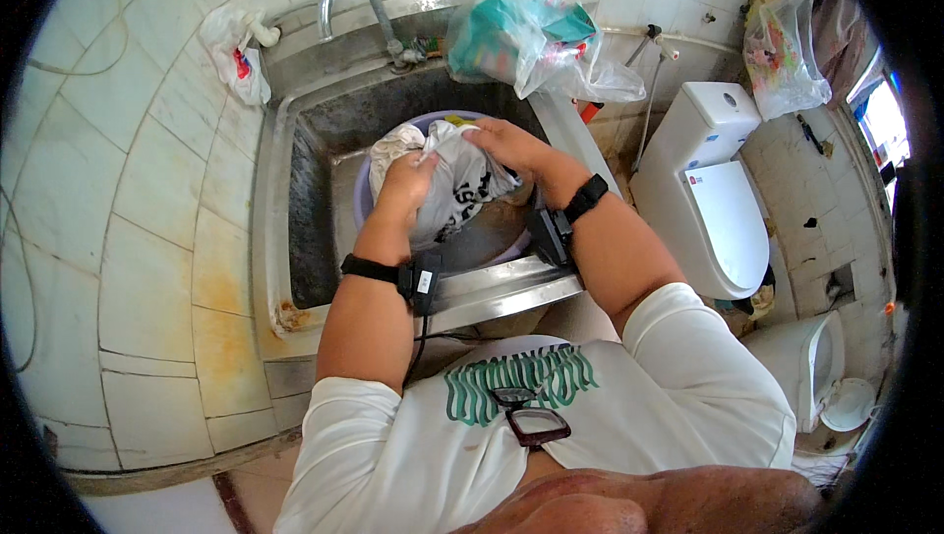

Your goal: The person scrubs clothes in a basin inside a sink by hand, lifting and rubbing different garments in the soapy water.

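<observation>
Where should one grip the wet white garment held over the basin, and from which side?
Grip the white garment at its bunched upper folds, from above, one hand each side, as the left hand and right hand do; it hangs limp into the purple basin.

basin (369,202) — mostly hidden under cloth (454,185) | print on cloth — unreadable | bag (521,37) contents blurred

We see even, soft daylight, brightest at the blown-out window (883,121) on the right edge. Glare streaks the steel sink rim (501,283); its basin lies shadowed. Fisheye bending curves the white wall tiles (147,190) at left; corners go black.
</observation>
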Motion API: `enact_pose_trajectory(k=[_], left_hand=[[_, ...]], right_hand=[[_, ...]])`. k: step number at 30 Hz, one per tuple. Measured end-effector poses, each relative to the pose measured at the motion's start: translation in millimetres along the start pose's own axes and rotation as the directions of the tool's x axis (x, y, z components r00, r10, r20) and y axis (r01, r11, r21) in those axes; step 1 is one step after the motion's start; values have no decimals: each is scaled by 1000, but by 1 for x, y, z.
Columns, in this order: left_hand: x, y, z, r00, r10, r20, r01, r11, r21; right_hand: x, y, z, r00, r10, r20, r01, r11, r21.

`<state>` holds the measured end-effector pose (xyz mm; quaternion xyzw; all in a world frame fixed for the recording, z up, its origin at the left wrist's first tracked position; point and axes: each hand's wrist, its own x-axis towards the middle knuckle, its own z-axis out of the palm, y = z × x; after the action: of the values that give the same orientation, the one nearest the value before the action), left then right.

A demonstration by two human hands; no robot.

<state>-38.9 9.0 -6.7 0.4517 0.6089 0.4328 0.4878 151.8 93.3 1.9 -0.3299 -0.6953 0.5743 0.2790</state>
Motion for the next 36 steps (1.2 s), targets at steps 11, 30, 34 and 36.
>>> enact_pose_trajectory(k=[11, 30, 34, 36], left_hand=[[-13, 19, 36, 992, -28, -121, -63, 724, -686], [-23, 9, 53, 992, -99, 76, 118, 542, -832], [-27, 29, 58, 974, -146, 173, 226, 574, -787], [-30, 33, 57, 974, -162, 156, 224, 617, -754]], right_hand=[[-34, -55, 49, 907, -422, -11, 385, 837, -388], [-32, -64, 64, 904, -398, -157, 209, 731, -650], [-12, -31, 46, 873, -366, -323, 112, 794, -598], [-24, -46, 53, 886, -362, -291, 97, 757, -647]])
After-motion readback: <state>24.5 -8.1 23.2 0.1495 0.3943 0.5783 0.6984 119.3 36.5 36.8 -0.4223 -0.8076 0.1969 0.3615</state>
